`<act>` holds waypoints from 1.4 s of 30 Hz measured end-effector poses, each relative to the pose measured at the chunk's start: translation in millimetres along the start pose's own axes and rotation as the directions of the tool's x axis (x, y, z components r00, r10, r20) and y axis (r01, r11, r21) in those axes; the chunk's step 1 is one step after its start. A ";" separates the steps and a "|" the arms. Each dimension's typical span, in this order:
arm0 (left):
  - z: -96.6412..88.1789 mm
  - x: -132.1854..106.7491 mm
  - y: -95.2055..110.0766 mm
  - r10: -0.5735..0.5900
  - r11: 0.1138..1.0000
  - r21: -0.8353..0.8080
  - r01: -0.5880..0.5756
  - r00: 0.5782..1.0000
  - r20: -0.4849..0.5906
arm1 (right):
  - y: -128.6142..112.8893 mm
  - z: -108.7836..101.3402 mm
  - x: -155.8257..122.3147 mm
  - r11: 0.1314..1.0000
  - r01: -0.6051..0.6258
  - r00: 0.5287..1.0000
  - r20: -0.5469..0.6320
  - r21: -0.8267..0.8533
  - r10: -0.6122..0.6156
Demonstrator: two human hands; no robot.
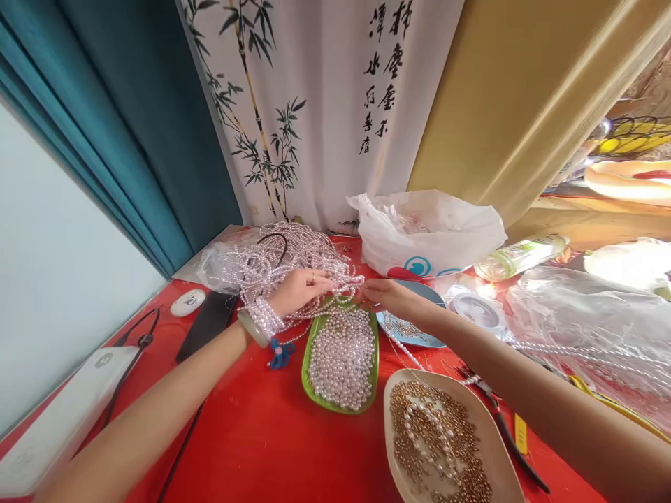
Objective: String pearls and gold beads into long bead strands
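My left hand (301,288) is closed on a strand of white pearl beads (343,282) drawn from a big heap of pearl strands (286,258) behind it. The wrist carries pearl bracelets and a pale bangle. My right hand (391,297) pinches the same strand at its right end, fingertips close to the left hand's. Both hands hover over the far end of a green oblong tray (305,363) full of loose white pearls. A thin beaded line runs under my right forearm.
A beige dish (500,454) of gold beads sits at front right, a blue plate (414,335) behind it. A white plastic bag (424,230), a bottle (518,256), clear plastic sheeting (581,314), pliers (503,426), a phone (207,325) and cables lie on the red table (251,440).
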State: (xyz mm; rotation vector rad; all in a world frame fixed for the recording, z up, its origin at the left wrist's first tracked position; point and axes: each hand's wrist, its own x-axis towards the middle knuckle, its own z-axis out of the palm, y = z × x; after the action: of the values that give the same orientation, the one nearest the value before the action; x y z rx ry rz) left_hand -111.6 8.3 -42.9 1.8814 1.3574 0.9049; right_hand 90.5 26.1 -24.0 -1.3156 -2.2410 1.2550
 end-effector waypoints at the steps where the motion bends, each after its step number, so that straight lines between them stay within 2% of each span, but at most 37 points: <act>1: -1.2 1.2 1.2 0.006 1.000 -0.017 -0.007 1.000 -0.028 | -1.3 1.5 -0.5 0.999 -0.011 1.000 0.015 0.034 0.011; 5: -6.5 -1.8 8.9 -0.006 0.999 0.031 0.011 0.988 -0.151 | -7.1 -0.9 -5.7 0.997 -0.024 1.000 -0.009 0.073 0.025; 7: -5.8 -11.0 17.6 0.020 0.993 0.119 0.016 0.955 -0.296 | -8.1 -6.3 -7.8 0.999 -0.017 0.999 -0.038 0.047 0.018; 9: 0.7 -23.3 29.8 0.038 0.991 0.130 0.018 0.909 -0.416 | -8.6 -12.0 -8.5 1.000 -0.008 0.998 -0.068 -0.004 0.007; 10: 6.5 -29.0 36.5 0.006 0.997 0.071 0.024 0.918 -0.398 | -9.2 -14.2 -8.4 0.999 -0.006 0.996 -0.088 -0.040 0.003; 11: 13.8 -33.4 43.0 -0.056 0.998 -0.031 0.049 0.948 -0.315 | -10.4 -15.7 -8.4 0.996 -0.008 0.994 -0.111 -0.084 -0.001; 12: 22.1 -36.1 48.9 -0.136 0.983 -0.143 0.111 0.975 -0.177 | -12.3 -16.2 -8.8 0.991 -0.011 0.991 -0.135 -0.135 -0.008; 13: 30.7 -36.7 53.8 -0.213 0.948 -0.254 0.191 0.975 -0.062 | -14.9 -15.7 -10.0 0.981 -0.014 0.987 -0.161 -0.193 -0.018; 14: 39.0 -35.2 57.5 -0.290 0.885 -0.374 0.279 0.957 0.027 | -18.0 -14.0 -12.1 0.967 -0.016 0.982 -0.188 -0.254 -0.033; 15: 46.3 -31.9 59.9 -0.365 0.797 -0.490 0.353 0.928 0.075 | -21.4 -11.1 -15.4 0.948 -0.020 0.976 -0.212 -0.318 -0.050; 16: 52.3 -27.4 61.0 -0.407 0.703 -0.602 0.379 0.908 0.097 | -24.6 -7.2 -19.9 0.925 -0.027 0.970 -0.235 -0.379 -0.068; 18: 59.9 -17.3 60.1 -0.470 0.530 -0.769 0.357 0.879 0.085 | -29.3 3.8 -31.3 0.872 -0.058 0.957 -0.277 -0.486 -0.091; 20: 63.2 -9.2 56.2 -0.490 0.470 -0.822 0.323 0.869 0.062 | -30.4 17.0 -43.6 0.821 -0.102 0.945 -0.313 -0.562 -0.096; 26: 69.4 -1.1 40.6 -0.512 0.437 -0.853 0.286 0.859 0.026 | -20.4 46.6 -65.6 0.746 -0.107 0.932 -0.327 -0.658 -0.154; 29: 73.2 1.5 38.2 -0.545 0.441 -0.854 0.276 0.839 -0.010 | -17.8 47.9 -74.9 0.739 -0.067 0.931 -0.308 -0.670 -0.196; 31: 74.1 2.8 38.5 -0.560 0.453 -0.849 0.272 0.828 -0.034 | -13.7 41.6 -86.8 0.737 -0.014 0.930 -0.280 -0.676 -0.238; 34: 71.1 2.4 37.6 -0.548 0.484 -0.834 0.266 0.835 -0.052 | 7.9 19.4 -118.5 0.733 0.036 0.902 -0.294 -0.679 -0.317; 35: 69.3 1.7 36.3 -0.537 0.496 -0.826 0.267 0.842 -0.050 | 20.6 9.4 -132.7 0.739 0.019 0.868 -0.356 -0.673 -0.346; 37: 65.5 0.1 32.5 -0.520 0.515 -0.811 0.279 0.853 -0.037 | 52.8 -11.6 -164.3 0.765 -0.195 0.815 -0.535 -0.614 -0.222; 39: 62.3 -1.6 28.5 -0.512 0.527 -0.797 0.296 0.859 -0.019 | 88.9 -29.3 -195.1 0.709 -0.400 0.775 -0.627 -0.581 -0.077; 41: 59.8 -3.6 26.0 -0.505 0.531 -0.788 0.313 0.863 0.002 | 122.1 -40.2 -219.1 0.617 -0.466 0.772 -0.632 -0.635 -0.068; 42: 58.7 -4.9 25.7 -0.502 0.532 -0.784 0.319 0.865 0.012 | 136.2 -42.8 -227.3 0.587 -0.446 0.795 -0.600 -0.676 -0.088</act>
State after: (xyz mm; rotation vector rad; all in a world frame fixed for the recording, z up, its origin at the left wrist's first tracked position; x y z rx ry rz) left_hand -51.1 -9.1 -55.5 0.7569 1.1727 1.1998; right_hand 322.5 -103.9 -60.7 -1.9214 -2.2229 -0.3024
